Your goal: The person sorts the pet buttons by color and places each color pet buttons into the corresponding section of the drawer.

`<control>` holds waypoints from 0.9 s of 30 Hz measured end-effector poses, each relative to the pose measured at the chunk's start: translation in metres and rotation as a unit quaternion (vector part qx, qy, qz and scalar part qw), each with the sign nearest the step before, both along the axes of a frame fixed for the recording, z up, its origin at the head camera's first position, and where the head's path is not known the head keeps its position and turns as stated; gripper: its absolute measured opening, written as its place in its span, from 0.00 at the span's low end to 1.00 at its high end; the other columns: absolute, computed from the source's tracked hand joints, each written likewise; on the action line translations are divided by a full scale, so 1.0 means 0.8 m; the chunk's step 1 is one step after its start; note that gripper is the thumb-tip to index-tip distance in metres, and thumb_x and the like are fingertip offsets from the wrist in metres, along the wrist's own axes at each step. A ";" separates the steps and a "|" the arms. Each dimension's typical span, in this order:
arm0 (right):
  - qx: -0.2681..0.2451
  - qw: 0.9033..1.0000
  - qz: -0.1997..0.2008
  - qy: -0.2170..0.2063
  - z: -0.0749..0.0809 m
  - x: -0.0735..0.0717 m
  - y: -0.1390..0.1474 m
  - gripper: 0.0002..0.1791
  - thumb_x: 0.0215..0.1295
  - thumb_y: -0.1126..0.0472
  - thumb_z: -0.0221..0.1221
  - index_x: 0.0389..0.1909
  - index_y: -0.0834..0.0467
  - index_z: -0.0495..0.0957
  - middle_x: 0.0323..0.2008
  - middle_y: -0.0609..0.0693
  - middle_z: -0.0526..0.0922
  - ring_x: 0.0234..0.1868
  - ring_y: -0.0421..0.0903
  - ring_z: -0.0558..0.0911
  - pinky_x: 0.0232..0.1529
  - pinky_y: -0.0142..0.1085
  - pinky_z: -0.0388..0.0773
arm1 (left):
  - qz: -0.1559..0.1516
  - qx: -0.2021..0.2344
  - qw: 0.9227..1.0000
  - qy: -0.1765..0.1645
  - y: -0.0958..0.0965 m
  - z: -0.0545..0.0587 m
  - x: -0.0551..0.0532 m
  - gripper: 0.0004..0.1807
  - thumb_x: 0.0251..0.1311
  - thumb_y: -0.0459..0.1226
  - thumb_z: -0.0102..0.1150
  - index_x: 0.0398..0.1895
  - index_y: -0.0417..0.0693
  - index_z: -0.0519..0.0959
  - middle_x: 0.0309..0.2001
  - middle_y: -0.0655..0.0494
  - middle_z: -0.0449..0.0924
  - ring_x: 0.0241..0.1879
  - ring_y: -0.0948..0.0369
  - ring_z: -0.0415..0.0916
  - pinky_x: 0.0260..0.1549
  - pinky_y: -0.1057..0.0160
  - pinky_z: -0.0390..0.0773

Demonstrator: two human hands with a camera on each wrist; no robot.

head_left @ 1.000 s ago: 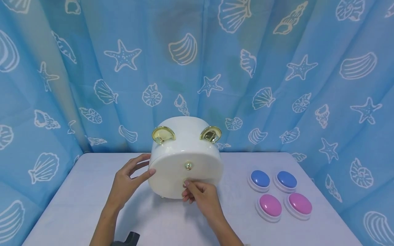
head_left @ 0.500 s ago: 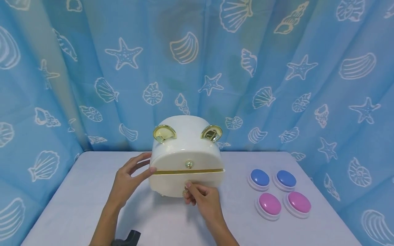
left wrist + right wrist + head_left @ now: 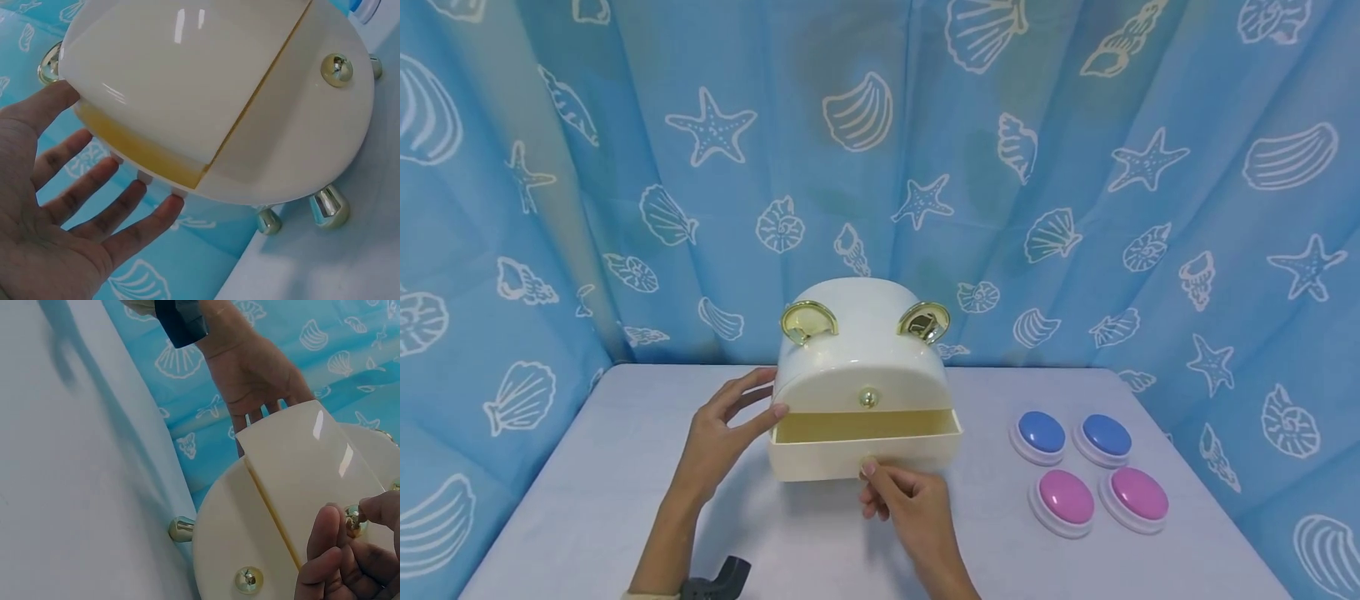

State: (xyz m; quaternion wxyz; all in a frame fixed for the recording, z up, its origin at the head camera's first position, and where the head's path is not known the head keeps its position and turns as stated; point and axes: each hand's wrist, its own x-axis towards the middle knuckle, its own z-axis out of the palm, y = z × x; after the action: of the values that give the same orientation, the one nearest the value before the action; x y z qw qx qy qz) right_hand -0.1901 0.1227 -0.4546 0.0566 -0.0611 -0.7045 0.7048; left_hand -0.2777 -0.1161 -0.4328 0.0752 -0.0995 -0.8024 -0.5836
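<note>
A glossy white rounded drawer box (image 3: 861,321) with two gold ears (image 3: 810,321) stands on the table. Its middle drawer (image 3: 820,461) is slid partway out, and the cream inside shows. My right hand (image 3: 917,508) pinches that drawer's gold knob (image 3: 354,526) between thumb and fingers. At the box's left side is my left hand (image 3: 718,437), its thumb at the front edge and its fingers spread along the side. A gold knob (image 3: 868,397) sits on the panel above the drawer, and another gold knob (image 3: 337,70) on the panel below, which the drawer hides from the head view.
To the right on the white-covered table (image 3: 625,467) are two blue push buttons (image 3: 1042,432) and two pink push buttons (image 3: 1067,497) on white bases. A blue shell-print curtain (image 3: 865,192) hangs behind and at both sides. Gold feet (image 3: 329,206) hold the box up.
The middle drawer, flush with the front a second ago, has come out toward me with my right hand on its knob. My left hand stays at the box's side.
</note>
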 end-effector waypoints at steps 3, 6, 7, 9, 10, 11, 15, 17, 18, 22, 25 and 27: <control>0.001 1.000 0.003 0.001 0.002 0.006 0.001 0.19 0.63 0.50 0.69 0.30 0.66 0.87 0.21 0.56 0.83 0.20 0.44 0.82 0.25 0.28 0.77 | 0.001 -0.002 1.000 0.000 0.001 0.000 -0.001 0.36 0.56 0.59 0.69 0.68 0.65 0.72 0.68 0.66 0.68 0.67 0.54 0.68 0.59 0.31 0.66; 0.000 1.000 0.011 0.007 0.002 0.012 0.001 0.18 0.64 0.52 0.68 0.30 0.66 0.87 0.21 0.56 0.84 0.21 0.44 0.82 0.25 0.29 0.77 | 0.003 -0.001 1.000 0.001 0.000 -0.001 -0.001 0.36 0.56 0.59 0.69 0.68 0.66 0.73 0.68 0.66 0.68 0.67 0.54 0.68 0.59 0.30 0.65; 0.000 1.000 0.012 0.006 0.002 0.014 0.002 0.18 0.64 0.52 0.68 0.31 0.66 0.87 0.22 0.56 0.84 0.21 0.44 0.82 0.25 0.29 0.77 | 0.003 0.000 1.000 0.002 0.000 -0.001 -0.001 0.35 0.56 0.59 0.69 0.68 0.66 0.73 0.68 0.66 0.68 0.67 0.54 0.68 0.59 0.30 0.65; 0.001 1.000 0.015 0.005 0.002 0.017 0.002 0.18 0.64 0.52 0.67 0.31 0.65 0.87 0.22 0.56 0.84 0.21 0.44 0.82 0.25 0.29 0.77 | 0.002 0.000 1.000 0.005 0.000 -0.002 -0.002 0.35 0.56 0.59 0.69 0.68 0.66 0.73 0.68 0.66 0.68 0.67 0.54 0.69 0.59 0.29 0.65; 0.001 1.000 0.015 0.004 0.002 0.019 0.002 0.18 0.65 0.52 0.67 0.32 0.65 0.87 0.22 0.56 0.84 0.21 0.45 0.82 0.25 0.29 0.77 | 0.002 0.001 1.000 0.007 0.000 -0.002 -0.002 0.35 0.56 0.58 0.69 0.68 0.66 0.73 0.68 0.66 0.68 0.67 0.55 0.69 0.59 0.29 0.65; 0.002 1.000 0.016 0.001 0.002 0.021 0.002 0.18 0.65 0.52 0.67 0.32 0.65 0.87 0.23 0.57 0.84 0.21 0.45 0.82 0.25 0.29 0.77 | 0.002 0.001 1.000 0.009 0.000 -0.003 -0.002 0.35 0.56 0.58 0.69 0.68 0.66 0.73 0.68 0.66 0.68 0.67 0.55 0.69 0.59 0.29 0.65; 0.003 1.000 0.017 -0.005 0.000 0.027 0.003 0.18 0.65 0.51 0.67 0.32 0.65 0.87 0.23 0.57 0.84 0.22 0.45 0.82 0.26 0.30 0.78 | 0.000 0.002 1.000 0.011 0.000 -0.003 -0.001 0.34 0.57 0.58 0.69 0.68 0.66 0.73 0.67 0.66 0.69 0.66 0.55 0.69 0.59 0.29 0.64; 0.003 1.000 0.015 -0.007 0.000 0.030 0.003 0.18 0.65 0.52 0.67 0.32 0.65 0.87 0.23 0.57 0.84 0.22 0.45 0.82 0.26 0.30 0.78 | 0.000 0.003 1.000 0.010 0.000 -0.003 -0.001 0.34 0.57 0.58 0.69 0.67 0.66 0.73 0.67 0.67 0.69 0.66 0.55 0.69 0.59 0.28 0.64; 0.008 1.000 0.015 -0.006 -0.001 0.032 0.003 0.18 0.65 0.51 0.67 0.31 0.65 0.87 0.23 0.57 0.84 0.22 0.45 0.82 0.26 0.30 0.78 | 0.000 0.005 1.000 0.009 0.000 -0.003 0.000 0.34 0.57 0.57 0.69 0.68 0.66 0.73 0.67 0.66 0.69 0.66 0.55 0.69 0.59 0.28 0.64; 0.027 0.999 0.015 -0.020 0.000 0.040 0.004 0.19 0.65 0.49 0.66 0.30 0.64 0.87 0.22 0.55 0.85 0.22 0.45 0.83 0.26 0.31 0.80 | -0.002 0.008 1.000 0.006 0.000 -0.003 0.000 0.34 0.57 0.57 0.69 0.68 0.65 0.73 0.67 0.65 0.69 0.66 0.54 0.69 0.59 0.28 0.63; 0.030 0.999 0.014 -0.027 0.000 0.045 0.003 0.20 0.65 0.49 0.66 0.31 0.65 0.87 0.22 0.54 0.85 0.22 0.45 0.84 0.26 0.31 0.80 | -0.002 0.009 1.000 0.006 -0.001 -0.003 0.000 0.34 0.57 0.56 0.69 0.68 0.65 0.73 0.67 0.65 0.69 0.67 0.54 0.69 0.59 0.29 0.64; 0.025 0.999 0.009 -0.029 -0.001 0.048 0.002 0.20 0.65 0.50 0.67 0.31 0.67 0.87 0.21 0.55 0.84 0.21 0.45 0.83 0.26 0.31 0.80 | -0.002 0.008 1.000 0.009 -0.001 -0.004 0.000 0.34 0.57 0.56 0.69 0.68 0.65 0.73 0.67 0.65 0.69 0.67 0.54 0.69 0.59 0.29 0.65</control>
State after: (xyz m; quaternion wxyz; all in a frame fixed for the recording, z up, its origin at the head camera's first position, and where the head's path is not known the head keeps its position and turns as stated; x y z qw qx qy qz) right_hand -0.1519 0.1245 -0.4552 0.0312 -0.0736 -0.7237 0.6854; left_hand -0.2777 -0.1173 -0.4356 0.0820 -0.1055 -0.7970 -0.5891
